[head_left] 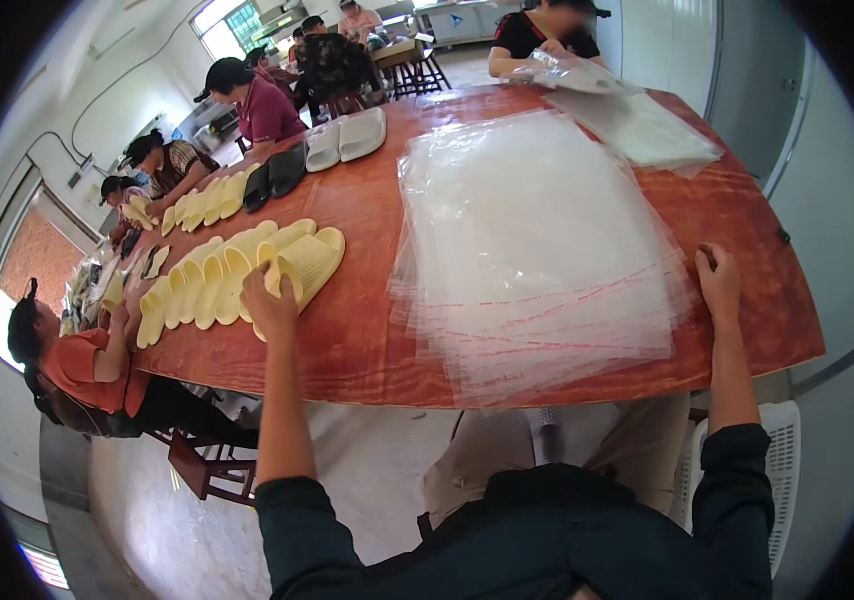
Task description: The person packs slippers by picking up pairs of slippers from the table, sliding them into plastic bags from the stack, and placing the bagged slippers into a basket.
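Observation:
A row of pale yellow slide slippers (pixel 215 272) lies on the red-brown table at the left, each overlapping its neighbour. My left hand (pixel 273 302) is at the near end of this row, its thumb and fingers closed on the heel part of a yellow slipper (pixel 314 262); the fingertips are partly hidden. To the right lies a thick stack of clear plastic bags (pixel 537 230) with red printed lines along the near edges. My right hand (pixel 719 280) rests on the table just beyond the stack's right edge, its fingers curled in with nothing visible in them.
Beyond stand more yellow slippers (pixel 215 200), black slippers (pixel 275 177) and white slippers (pixel 347 138). A person across the table handles plastic bags (pixel 572 72) beside another bag pile (pixel 647 130). Several people work along the left side. A wooden stool (pixel 209 470) stands below.

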{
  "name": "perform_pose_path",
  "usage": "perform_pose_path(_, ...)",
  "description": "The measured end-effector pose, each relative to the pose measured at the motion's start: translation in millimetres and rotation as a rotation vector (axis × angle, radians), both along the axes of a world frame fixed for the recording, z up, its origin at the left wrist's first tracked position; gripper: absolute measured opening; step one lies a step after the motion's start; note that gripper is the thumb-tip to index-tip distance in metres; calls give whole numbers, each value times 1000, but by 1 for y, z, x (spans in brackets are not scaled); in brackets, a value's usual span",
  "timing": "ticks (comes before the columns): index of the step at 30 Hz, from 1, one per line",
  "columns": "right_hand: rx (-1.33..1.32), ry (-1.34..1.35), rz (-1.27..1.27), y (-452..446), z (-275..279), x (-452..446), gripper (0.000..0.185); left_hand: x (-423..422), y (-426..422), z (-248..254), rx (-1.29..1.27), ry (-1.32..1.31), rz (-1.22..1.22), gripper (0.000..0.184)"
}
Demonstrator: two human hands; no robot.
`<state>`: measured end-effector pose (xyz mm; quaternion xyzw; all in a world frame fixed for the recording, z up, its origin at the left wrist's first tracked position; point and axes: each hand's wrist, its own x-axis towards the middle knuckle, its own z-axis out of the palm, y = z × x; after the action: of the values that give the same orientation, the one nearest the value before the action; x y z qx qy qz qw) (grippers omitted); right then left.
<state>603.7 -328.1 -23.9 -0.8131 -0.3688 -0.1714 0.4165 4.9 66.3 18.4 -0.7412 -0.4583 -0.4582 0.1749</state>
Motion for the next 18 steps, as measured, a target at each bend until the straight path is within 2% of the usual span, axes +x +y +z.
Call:
perform_pose_path(1, -4, 25, 15, 1, 1, 1, 28, -19, 23, -12, -52, 66, 27, 46)
perform_pose_path(2, -9, 50, 29, 1, 2, 1, 28, -24, 34, -20, -53, 66, 26, 46)
perform_pose_path(4, -46, 28, 17, 0, 3, -1, 27, -29, 43, -28, -456, 239, 201, 52)
perform_pose_path(8, -90, 58, 11, -1, 11, -13, 26, 0, 25, -1, -500, 328, 331, 51)
perform_pose_path(10, -103, 40, 1, 0, 16, -18, 25, 7, 26, 12, -570, 406, 362, 43)
perform_pose_path(13, -128, 21, -8, -1, 19, -22, 25, -10, 66, 7, -587, 465, 320, 37)
perform_pose_path(18, -129, 45, -18, -1, 21, -22, 26, -3, 68, 17, -622, 380, 208, 30)
